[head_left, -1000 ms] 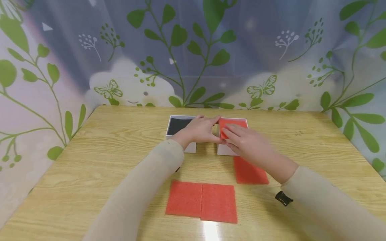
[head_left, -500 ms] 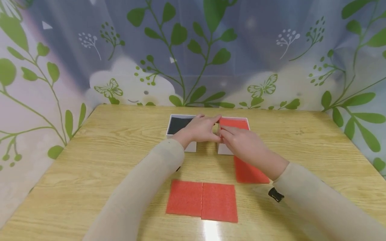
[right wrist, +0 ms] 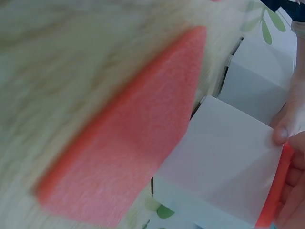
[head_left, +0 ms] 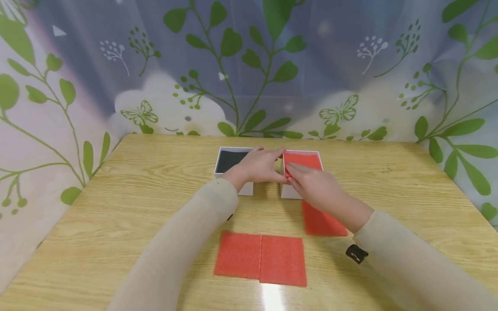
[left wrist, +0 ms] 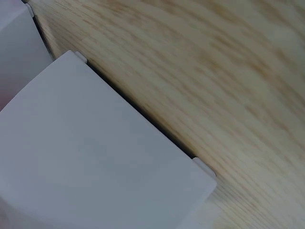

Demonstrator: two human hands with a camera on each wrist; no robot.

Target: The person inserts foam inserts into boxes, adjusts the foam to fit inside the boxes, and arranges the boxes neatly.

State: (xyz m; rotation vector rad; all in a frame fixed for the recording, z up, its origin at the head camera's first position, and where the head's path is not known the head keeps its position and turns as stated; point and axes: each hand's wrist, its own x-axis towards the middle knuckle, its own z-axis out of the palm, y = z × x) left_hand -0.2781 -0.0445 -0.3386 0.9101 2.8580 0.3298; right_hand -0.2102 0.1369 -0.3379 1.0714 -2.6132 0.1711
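In the head view, a white box stands on the right with a red felt-like sheet at its top. My left hand spans this box's left side, thumb at the near corner and a finger at the far one. My right hand bends over the box front and pinches the sheet near its front left corner; the fingertips are partly hidden. In the right wrist view the sheet's edge shows above the rim beside the curled fingers. A second white box with a black sheet stands left, partly behind my left hand.
Two red sheets lie side by side near the front of the wooden table. Another red sheet lies below my right hand. A patterned curtain hangs behind the table's far edge.
My right hand has moved left across the red sheet, from lying over it to its front left corner. At that corner the sheet now shows between the fingers. My left hand stays put.
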